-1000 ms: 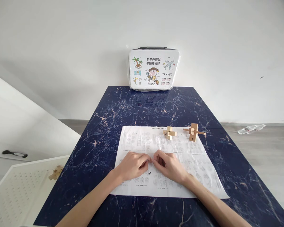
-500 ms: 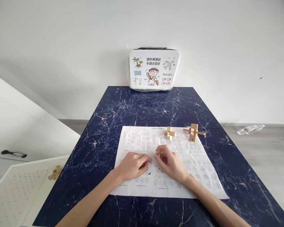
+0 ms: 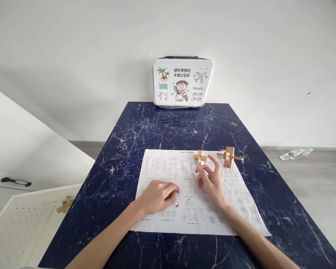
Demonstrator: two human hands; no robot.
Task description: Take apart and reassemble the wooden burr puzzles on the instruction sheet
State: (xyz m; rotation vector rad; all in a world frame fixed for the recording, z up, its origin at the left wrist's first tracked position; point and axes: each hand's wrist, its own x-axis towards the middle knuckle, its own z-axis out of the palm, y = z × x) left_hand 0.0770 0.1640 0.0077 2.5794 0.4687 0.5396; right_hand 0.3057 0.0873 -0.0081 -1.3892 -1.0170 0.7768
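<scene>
Our right hand (image 3: 211,183) spreads its fingers just beside a pale wooden cross (image 3: 201,158) near the white paper (image 3: 162,225) sheet's far edge; our left hand (image 3: 158,195) curls inward. A white perforated basket (image 3: 14,224) holds a tan wooden block (image 3: 65,204).

Person's forearms: left forearm (image 3: 108,241) and right forearm (image 3: 253,238) both bare to the lower edge of view, slim, smooth in outline, tapering to narrow wrists. Left hand (image 3: 156,196) and right hand (image 3: 210,183) also bare; fingers slender. Nail detail too small to read.
</scene>
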